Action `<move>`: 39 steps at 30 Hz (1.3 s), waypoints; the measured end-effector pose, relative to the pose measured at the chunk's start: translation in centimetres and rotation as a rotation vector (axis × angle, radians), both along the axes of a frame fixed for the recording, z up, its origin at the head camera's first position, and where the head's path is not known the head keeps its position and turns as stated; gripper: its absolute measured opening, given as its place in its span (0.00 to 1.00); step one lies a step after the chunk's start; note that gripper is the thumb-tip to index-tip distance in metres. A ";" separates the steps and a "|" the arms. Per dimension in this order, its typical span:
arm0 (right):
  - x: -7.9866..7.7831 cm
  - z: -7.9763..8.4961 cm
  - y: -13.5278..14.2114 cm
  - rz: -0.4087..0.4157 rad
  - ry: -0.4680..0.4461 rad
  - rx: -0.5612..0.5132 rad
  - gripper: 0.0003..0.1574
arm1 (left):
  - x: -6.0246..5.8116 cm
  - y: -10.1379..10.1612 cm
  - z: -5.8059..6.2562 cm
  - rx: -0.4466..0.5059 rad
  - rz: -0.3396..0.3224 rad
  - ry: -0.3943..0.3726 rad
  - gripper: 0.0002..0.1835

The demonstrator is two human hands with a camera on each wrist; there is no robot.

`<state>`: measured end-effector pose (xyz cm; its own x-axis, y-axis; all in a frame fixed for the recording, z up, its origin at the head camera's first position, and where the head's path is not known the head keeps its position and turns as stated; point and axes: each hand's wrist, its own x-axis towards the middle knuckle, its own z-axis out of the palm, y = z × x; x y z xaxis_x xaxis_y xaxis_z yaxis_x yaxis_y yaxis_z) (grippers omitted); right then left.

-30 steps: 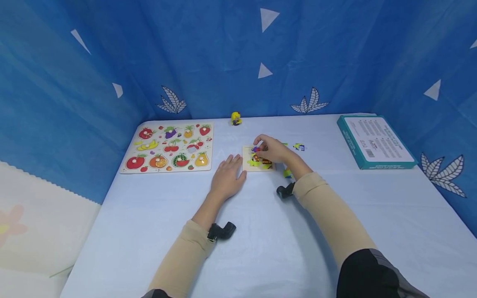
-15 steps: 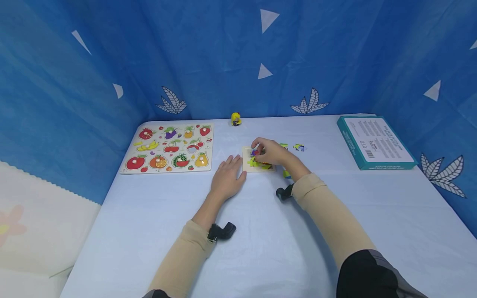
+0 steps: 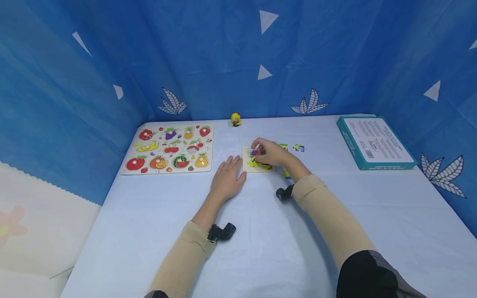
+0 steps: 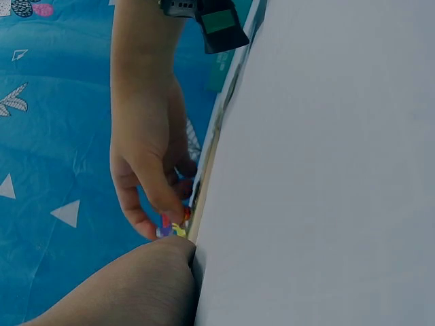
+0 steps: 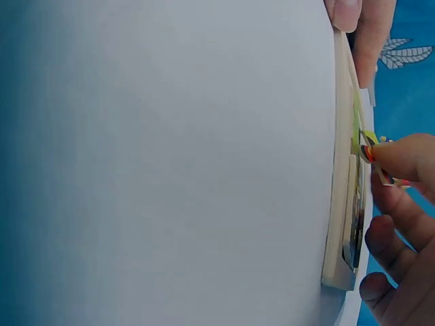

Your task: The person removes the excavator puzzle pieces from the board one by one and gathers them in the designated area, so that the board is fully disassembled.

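A small wooden jigsaw board (image 3: 246, 154) with bright yellow, green and red pieces lies flat on the table between the two hands. Pinched between thumb and finger of my right hand (image 3: 273, 152) is a small colourful puzzle piece (image 5: 370, 151), tilted, close over the board. The same piece shows purple, red and yellow in the left wrist view. My left hand (image 3: 226, 178) rests on the table with fingers stretched out, its thumb at the board's left edge. Part of the board is hidden under the right hand.
Loose puzzle pieces (image 3: 299, 147) lie right of the board, some partly behind the right wrist. A fruit peg puzzle (image 3: 166, 150) is at the left, a yellow duck toy (image 3: 235, 120) at the back, a teal box (image 3: 379, 142) at the right. Blue cloth (image 3: 223, 54) hangs behind.
My right hand has shifted slightly left and down over the board with the puzzle piece, uncovering a loose piece behind it, then held nearly still. The left hand has stayed in place.
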<state>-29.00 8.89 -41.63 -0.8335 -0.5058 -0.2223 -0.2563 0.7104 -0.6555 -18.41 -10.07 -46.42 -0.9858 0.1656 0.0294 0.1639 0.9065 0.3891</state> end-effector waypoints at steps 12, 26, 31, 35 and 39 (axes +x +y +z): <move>0.1 0.0 0.8 -0.043 -0.035 -0.021 0.25 | 0.2 0.2 0.0 0.015 0.000 0.004 0.33; 1.3 1.2 5.5 -0.129 -0.032 -0.054 0.29 | 0.4 0.3 0.1 0.020 0.010 0.001 0.33; 1.9 0.5 8.2 -0.156 -0.011 -0.071 0.29 | 0.4 0.3 0.3 0.026 0.012 0.008 0.33; 2.4 0.1 10.5 -0.183 0.025 -0.072 0.28 | 0.4 0.2 0.4 0.025 0.014 0.009 0.33; 2.8 -0.2 12.3 -0.212 0.048 -0.055 0.29 | 0.3 0.2 0.4 0.025 0.013 0.011 0.33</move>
<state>-26.18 21.17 -41.82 -0.9316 -0.3280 -0.1567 -0.1366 0.7153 -0.6853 -18.08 -9.88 -46.06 -0.9875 0.1514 0.0438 0.1560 0.8984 0.4104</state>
